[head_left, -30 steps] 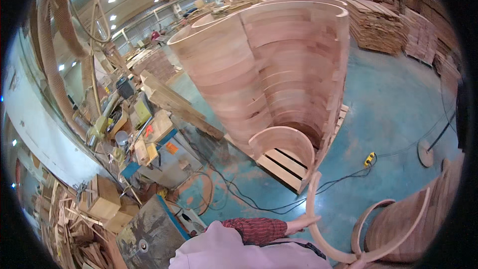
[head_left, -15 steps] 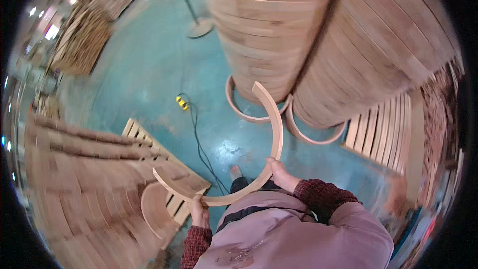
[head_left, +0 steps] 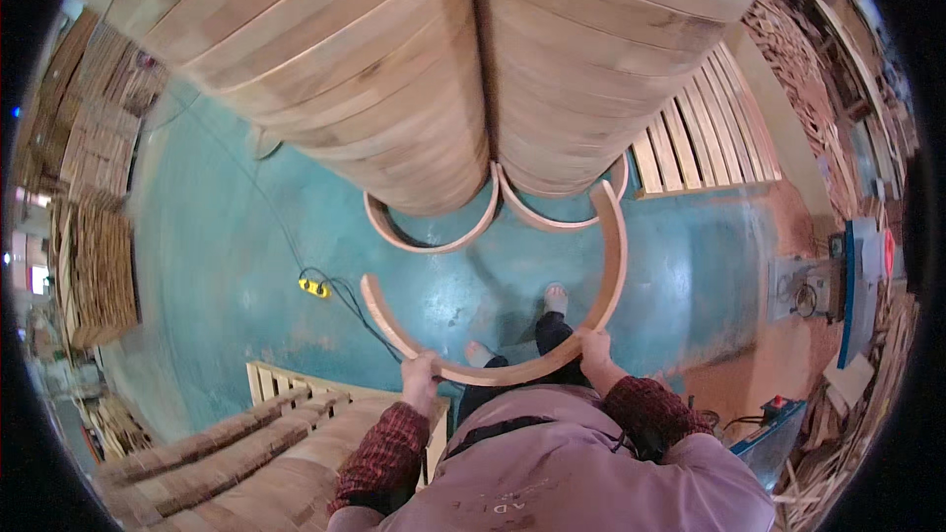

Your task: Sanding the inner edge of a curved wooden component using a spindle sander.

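Note:
Both my hands are closed on a C-shaped bent wooden strip (head_left: 527, 371), held at waist height with its open side facing away from me. My left hand (head_left: 421, 376) grips it left of the middle of the curve, and my right hand (head_left: 597, 355) grips it on the right. Beyond the strip rise two tall columns of stacked curved wood, a left stack (head_left: 325, 89) and a right stack (head_left: 581, 59), close side by side. At their feet curved pieces bow out toward me, a left one (head_left: 429, 247) and a right one (head_left: 552, 224).
A slatted wooden pallet (head_left: 709, 128) lies right of the columns. Another pallet (head_left: 258, 381) at lower left bears curved wood. A yellow power strip (head_left: 314, 288) and its dark cord lie on the blue-green floor (head_left: 227, 227). Blue-edged equipment (head_left: 774, 438) stands at lower right.
My view has turned right, so the two columns now stand straight ahead and the lower-left wood has slid toward the lower edge. Both hands still hold the bent strip, which has swung with me.

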The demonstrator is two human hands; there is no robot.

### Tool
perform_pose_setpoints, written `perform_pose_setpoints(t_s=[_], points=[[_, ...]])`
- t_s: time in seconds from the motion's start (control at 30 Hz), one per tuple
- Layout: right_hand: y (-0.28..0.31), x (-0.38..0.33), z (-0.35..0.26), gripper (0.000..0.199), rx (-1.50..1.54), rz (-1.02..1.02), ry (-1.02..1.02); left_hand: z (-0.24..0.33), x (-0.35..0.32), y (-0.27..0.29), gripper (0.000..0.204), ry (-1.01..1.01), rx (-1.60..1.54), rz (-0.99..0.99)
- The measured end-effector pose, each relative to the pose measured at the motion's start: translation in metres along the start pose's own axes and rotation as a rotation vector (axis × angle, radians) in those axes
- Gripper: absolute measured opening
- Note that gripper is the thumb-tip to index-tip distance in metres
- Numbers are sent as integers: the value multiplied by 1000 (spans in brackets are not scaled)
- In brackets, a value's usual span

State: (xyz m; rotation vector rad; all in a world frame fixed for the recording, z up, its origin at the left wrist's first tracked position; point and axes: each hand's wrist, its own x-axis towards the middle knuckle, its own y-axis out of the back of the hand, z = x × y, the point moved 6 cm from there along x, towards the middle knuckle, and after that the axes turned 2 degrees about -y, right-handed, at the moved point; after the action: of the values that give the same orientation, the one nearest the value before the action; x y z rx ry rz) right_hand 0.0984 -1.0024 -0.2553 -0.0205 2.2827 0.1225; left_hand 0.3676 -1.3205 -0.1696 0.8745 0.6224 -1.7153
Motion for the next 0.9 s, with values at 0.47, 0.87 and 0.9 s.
perform_pose_setpoints(t_s=[0.47, 0.87, 0.9], points=[[89, 236, -111, 23, 81, 165, -21, -32, 155, -319, 30, 128, 120, -138], [16, 539, -94, 42, 45, 247, -11, -115, 463, -473, 38, -131, 688, -572], [7, 558, -97, 42, 33, 236, -3, -130, 496, -473, 38, 94, 433, -431]])
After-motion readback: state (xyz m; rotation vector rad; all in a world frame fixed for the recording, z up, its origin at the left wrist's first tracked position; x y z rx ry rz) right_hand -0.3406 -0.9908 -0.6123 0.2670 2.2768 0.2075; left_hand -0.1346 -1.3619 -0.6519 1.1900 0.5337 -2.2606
